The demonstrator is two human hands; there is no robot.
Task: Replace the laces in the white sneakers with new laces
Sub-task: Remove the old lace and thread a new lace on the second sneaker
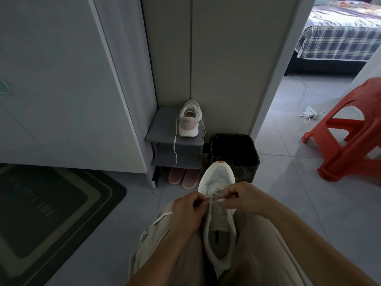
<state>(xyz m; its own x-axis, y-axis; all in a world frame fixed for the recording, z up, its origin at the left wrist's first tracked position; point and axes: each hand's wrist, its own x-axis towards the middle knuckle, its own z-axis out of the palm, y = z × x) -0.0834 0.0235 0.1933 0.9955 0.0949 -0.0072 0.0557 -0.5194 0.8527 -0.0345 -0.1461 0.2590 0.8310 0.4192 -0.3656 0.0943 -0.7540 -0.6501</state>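
The sneaker (218, 178) sits wedged between the person's thighs, heel toward the body, toe pointing straight away, so its long axis runs dead ahead. The left hand (186, 211) is on its left flank and the right hand (241, 198) on its right, each pinching the lace (215, 196) stretched crosswise over the eyelets. Both are equally near, so either could thread next, I'd judge. The other sneaker (188, 120) waits well apart on the shoe rack (165, 139), its own lace dangling.

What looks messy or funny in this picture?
The far sneaker on the grey rack looks untidy: its loose lace dangles over the edge, past the shelf below. The near sneaker, on the person's lap, has a brownish spot on its toe.
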